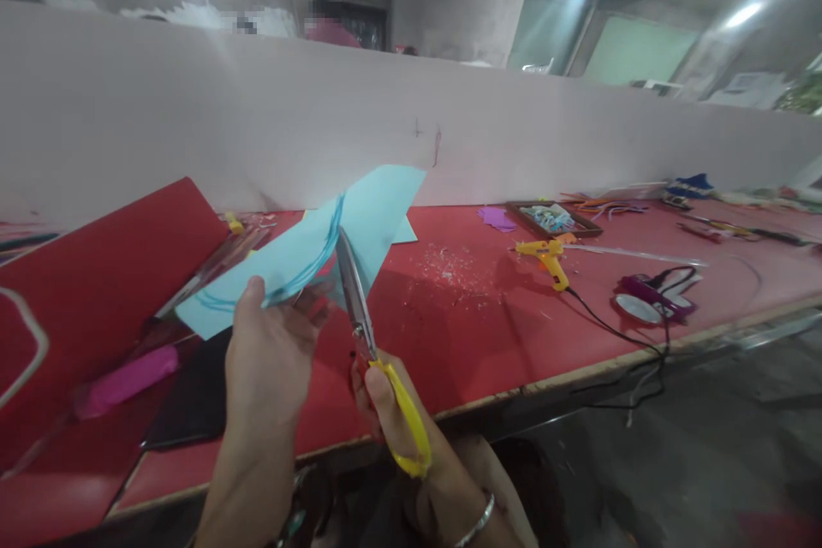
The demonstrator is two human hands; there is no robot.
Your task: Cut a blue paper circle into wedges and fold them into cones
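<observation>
My left hand holds up a light blue sheet of paper, thumb on the near face and fingers behind it. Dark blue curved lines run along the sheet. In my right hand is a pair of scissors with yellow handles, fingers wrapped round the grips. The blades point up and away, against the sheet beside the drawn line. One part of the paper hangs on each side of the blades. Whether the blades are apart is hard to make out.
On the red table lie a yellow glue gun, a purple corded tool, a tray of small pieces and purple paper. Small scraps lie mid-table. A red board and pink roll are left. A white partition stands behind.
</observation>
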